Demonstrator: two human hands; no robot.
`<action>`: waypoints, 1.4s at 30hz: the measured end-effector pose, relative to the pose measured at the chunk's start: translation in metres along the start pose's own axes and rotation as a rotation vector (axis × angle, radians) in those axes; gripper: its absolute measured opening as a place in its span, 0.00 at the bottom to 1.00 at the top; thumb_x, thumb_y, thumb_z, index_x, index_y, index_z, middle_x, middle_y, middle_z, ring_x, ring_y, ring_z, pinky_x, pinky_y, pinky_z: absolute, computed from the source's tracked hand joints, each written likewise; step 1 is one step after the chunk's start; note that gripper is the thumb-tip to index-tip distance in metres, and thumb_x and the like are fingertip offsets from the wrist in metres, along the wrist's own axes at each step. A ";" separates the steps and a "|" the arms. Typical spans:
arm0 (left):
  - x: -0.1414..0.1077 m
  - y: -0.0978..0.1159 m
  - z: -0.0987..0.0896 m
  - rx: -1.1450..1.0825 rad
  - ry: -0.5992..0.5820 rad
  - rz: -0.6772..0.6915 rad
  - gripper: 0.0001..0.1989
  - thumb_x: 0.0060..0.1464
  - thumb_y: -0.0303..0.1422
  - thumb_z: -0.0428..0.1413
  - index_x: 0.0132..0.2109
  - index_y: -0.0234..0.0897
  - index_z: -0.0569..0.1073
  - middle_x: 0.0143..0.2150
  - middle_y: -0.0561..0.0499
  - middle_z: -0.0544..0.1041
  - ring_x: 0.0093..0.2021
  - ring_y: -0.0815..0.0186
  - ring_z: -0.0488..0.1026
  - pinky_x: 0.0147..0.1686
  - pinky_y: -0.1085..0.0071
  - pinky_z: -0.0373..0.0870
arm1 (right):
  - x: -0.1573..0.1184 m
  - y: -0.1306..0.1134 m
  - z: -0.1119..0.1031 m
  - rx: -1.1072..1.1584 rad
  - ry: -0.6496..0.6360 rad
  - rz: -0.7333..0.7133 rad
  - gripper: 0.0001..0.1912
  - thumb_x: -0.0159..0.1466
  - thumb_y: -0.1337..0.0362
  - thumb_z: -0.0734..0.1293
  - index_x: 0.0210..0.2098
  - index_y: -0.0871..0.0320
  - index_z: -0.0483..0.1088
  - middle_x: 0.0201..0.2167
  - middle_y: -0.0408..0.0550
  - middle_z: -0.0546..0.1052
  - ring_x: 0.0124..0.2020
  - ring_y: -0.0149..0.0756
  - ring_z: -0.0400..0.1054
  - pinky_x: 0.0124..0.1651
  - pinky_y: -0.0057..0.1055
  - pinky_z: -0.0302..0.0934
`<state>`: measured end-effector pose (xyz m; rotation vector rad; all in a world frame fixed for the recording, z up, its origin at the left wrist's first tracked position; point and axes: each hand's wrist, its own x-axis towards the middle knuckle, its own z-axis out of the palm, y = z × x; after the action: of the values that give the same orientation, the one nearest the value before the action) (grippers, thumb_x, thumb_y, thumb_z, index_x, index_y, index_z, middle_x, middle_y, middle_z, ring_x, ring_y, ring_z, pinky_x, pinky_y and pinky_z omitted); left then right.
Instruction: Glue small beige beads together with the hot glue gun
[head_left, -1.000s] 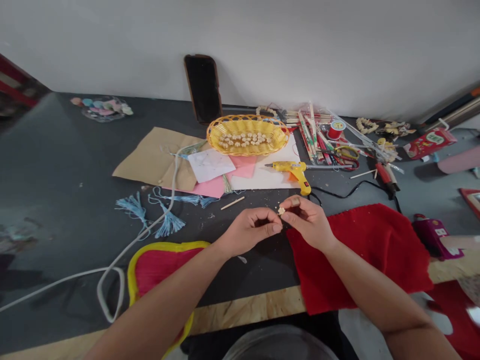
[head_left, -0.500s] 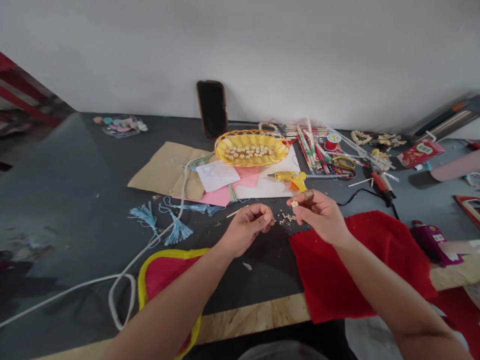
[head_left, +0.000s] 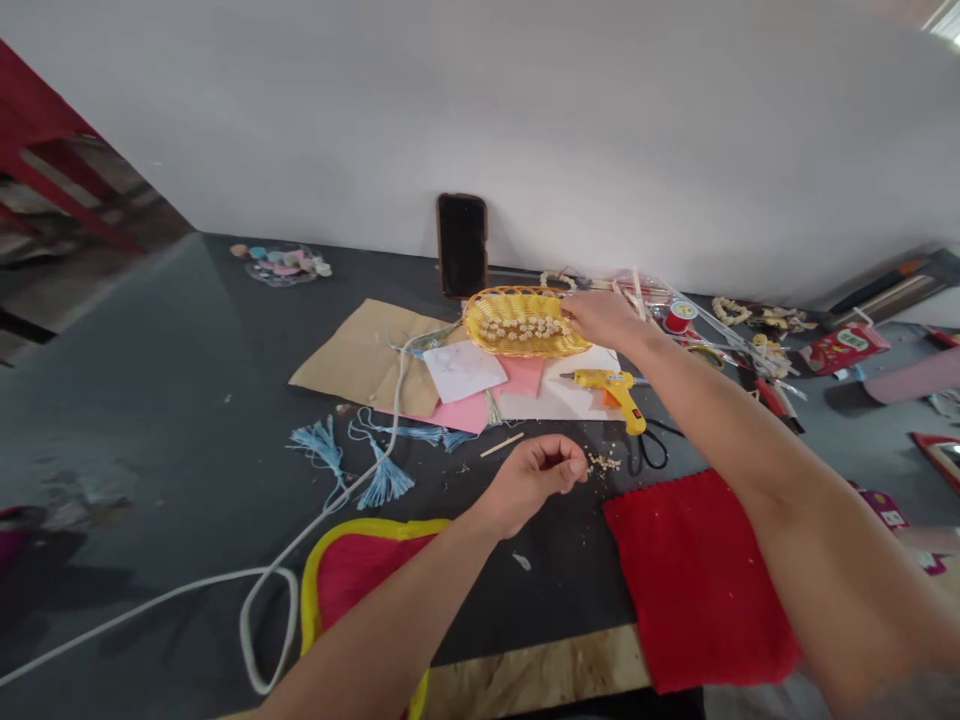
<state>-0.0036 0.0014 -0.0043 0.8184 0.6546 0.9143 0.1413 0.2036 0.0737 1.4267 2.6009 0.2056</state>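
Note:
My right hand reaches over the right end of the yellow basket, its fingertips inside the rim; whether they hold anything is hidden. Small pale flower-shaped pieces lie in the basket. Over the dark table, my left hand is closed in a pinch, with thumb and forefinger together; anything between them is too small to make out. Just right of it lies a scatter of tiny beads. A yellow glue gun rests on white paper below my right forearm.
A phone leans upright against the wall. Blue tassels and a white cord lie to the left. Red cloth is under my right forearm. A thread spool, sticks and a juice box stand or lie at the right.
My right hand has moved from beside the beads to the basket, with the pale flower piece no longer visible in its fingers. My left hand stays near the beads. The view has shifted.

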 end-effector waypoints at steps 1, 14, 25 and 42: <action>0.001 0.000 0.000 0.000 0.001 -0.002 0.17 0.45 0.43 0.66 0.30 0.32 0.73 0.27 0.51 0.73 0.24 0.74 0.61 0.27 0.74 0.55 | 0.006 0.000 0.003 -0.010 -0.018 -0.006 0.13 0.64 0.71 0.60 0.45 0.60 0.73 0.46 0.55 0.78 0.45 0.44 0.72 0.40 0.32 0.61; 0.003 0.001 0.001 -0.021 -0.012 -0.016 0.18 0.44 0.43 0.67 0.29 0.32 0.73 0.26 0.52 0.72 0.24 0.74 0.61 0.28 0.74 0.56 | 0.018 0.007 0.011 -0.047 -0.105 0.010 0.18 0.65 0.71 0.61 0.53 0.56 0.70 0.48 0.56 0.78 0.46 0.46 0.73 0.42 0.33 0.62; -0.001 0.007 0.001 -0.108 0.016 -0.038 0.13 0.44 0.37 0.67 0.31 0.32 0.74 0.26 0.52 0.73 0.25 0.73 0.64 0.27 0.75 0.57 | -0.100 0.004 -0.010 0.563 0.197 0.046 0.12 0.65 0.66 0.63 0.45 0.60 0.75 0.39 0.48 0.81 0.34 0.34 0.73 0.39 0.28 0.63; -0.009 0.009 0.008 -0.191 -0.151 -0.019 0.08 0.47 0.32 0.65 0.29 0.33 0.75 0.27 0.51 0.72 0.24 0.72 0.65 0.27 0.72 0.60 | -0.203 -0.097 0.058 1.275 0.107 -0.003 0.04 0.61 0.66 0.70 0.36 0.59 0.75 0.33 0.46 0.80 0.34 0.33 0.74 0.38 0.27 0.65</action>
<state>-0.0054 -0.0060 0.0088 0.7016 0.4358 0.8740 0.1809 -0.0173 0.0135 1.6302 2.8310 -1.6699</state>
